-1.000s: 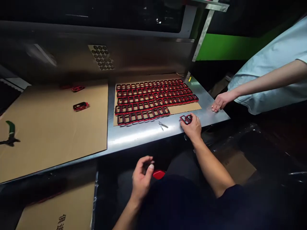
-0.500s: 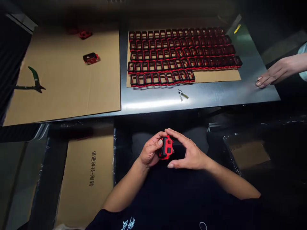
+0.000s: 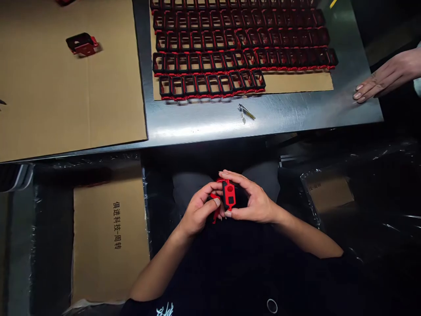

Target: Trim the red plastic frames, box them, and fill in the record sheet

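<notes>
Above my lap, my right hand point(image 3: 251, 199) grips a small red and black plastic frame point(image 3: 230, 195) by its top and bottom edges, thumb below and fingers above. A round hole and a square one show in its red face. Just left of it, my left hand point(image 3: 200, 210) is closed, the thumb pressing on a thin red plastic piece point(image 3: 216, 215). Whether that piece is joined to the frame I cannot tell, as fingers cover the gap between them.
Several rows of similar frames point(image 3: 210, 85) stand on cardboard on the metal table point(image 3: 197, 120). Nail clippers point(image 3: 246, 112) lie in front of them. Another frame point(image 3: 83, 44) rests on the left cardboard sheet point(image 3: 108, 101). A co-worker's hand point(image 3: 384, 77) touches the table at right.
My right thumb has closed in under the frame, which was mostly in my left hand before. My left hand has drawn slightly left with the red piece. The view has shifted.
</notes>
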The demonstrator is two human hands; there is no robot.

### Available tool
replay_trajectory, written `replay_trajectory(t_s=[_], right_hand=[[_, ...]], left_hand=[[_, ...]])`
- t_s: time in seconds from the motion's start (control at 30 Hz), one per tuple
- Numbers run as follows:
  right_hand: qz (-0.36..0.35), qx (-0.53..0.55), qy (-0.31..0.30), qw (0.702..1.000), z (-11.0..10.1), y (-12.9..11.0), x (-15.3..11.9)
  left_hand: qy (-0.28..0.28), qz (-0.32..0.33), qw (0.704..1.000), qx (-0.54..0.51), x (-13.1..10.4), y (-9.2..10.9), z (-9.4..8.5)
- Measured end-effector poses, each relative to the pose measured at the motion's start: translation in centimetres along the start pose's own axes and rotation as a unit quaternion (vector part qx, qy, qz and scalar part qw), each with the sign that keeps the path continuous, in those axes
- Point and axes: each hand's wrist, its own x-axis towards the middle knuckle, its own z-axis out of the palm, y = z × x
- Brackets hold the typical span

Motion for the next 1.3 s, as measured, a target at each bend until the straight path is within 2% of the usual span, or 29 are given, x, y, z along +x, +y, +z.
replay_trajectory(t_s=[0.13, 0.4, 0.5, 0.63, 0.7, 0.77, 0.87, 0.97, 1.1, 1.2, 1.3], right_hand=[[0.01, 0.008, -0.013, 1.0, -0.2, 0.3, 0.0], [-0.007, 0.023, -0.025, 0.999, -0.4, 0.7, -0.1], [0.021, 0.031, -0.035, 0.999, -1.0, 0.4, -0.3], [0.09, 0.147, 0.008, 0.985, -2.2, 0.1, -0.7], [0.138, 0.196, 0.017, 0.971, -2.5, 0.1, -0.8], [0.182, 0.234, 0.0, 0.955, -2.5, -0.1, -0.8], [0.219, 0.266, -0.033, 0.938, -1.9, -0.6, -0.6], [0.224, 0.277, -0.052, 0.933, -1.5, -1.1, -0.4], [0.22, 0.267, -0.048, 0.937, -1.1, -1.7, -0.2], [0.216, 0.261, -0.035, 0.94, -0.9, -1.9, -0.3], [0.197, 0.257, -0.031, 0.946, -0.7, -1.7, -0.6]], left_hand=[[-0.021, 0.014, 0.998, 0.06, -0.5, 0.5, 0.1], [0.003, 0.04, 0.987, 0.158, 0.0, 0.8, 0.2], [0.027, 0.046, 0.98, 0.193, -0.2, 0.8, 0.3], [0.052, 0.071, 0.967, 0.241, -0.6, 0.9, 0.3], [0.056, 0.085, 0.955, 0.277, -0.7, 1.0, 0.4], [0.058, 0.106, 0.94, 0.319, -0.6, 0.9, 0.5], [0.076, 0.175, 0.899, 0.394, -0.5, 0.5, 0.4], [0.075, 0.259, 0.851, 0.451, -0.5, 0.4, 0.0], [0.056, 0.326, 0.818, 0.47, -0.7, 0.6, -0.5], [0.068, 0.336, 0.803, 0.488, -0.8, 0.9, -0.5], [0.102, 0.326, 0.804, 0.487, -0.8, 1.0, -0.4]])
